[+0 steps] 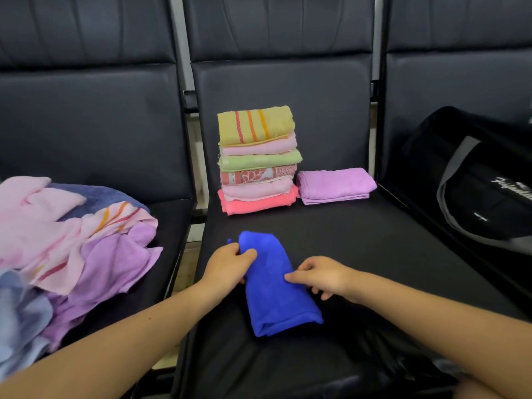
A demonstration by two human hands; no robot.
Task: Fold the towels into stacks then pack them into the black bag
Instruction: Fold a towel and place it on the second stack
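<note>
Blue towel: lies on the middle seat, a narrow folded strip, long axis running from near-right to far-left, straight between the two hands.
Left hand: curled round the strip's far end, thumb on top, pinching the cloth.
Right hand: at the strip's right edge about midway, fingertips bent and nipping the fold; I judge it a light hold.
Key relation: the near end of the strip lies free toward the person, the far end in the left hand, so the next fold likely brings one end over the other along that axis.
Stack: six folded towels, upright, beyond the strip at the seat back, apart from it.
Purple towel: folded, just right of the stack, a second stack begun.
Open room: bare seat between strip and stack, and to the right of the strip.
Loose pile: unfolded towels on the left seat, nearer the left hand.
Bag: on the right seat, nearer the right hand; nothing packed that I can see.
</note>
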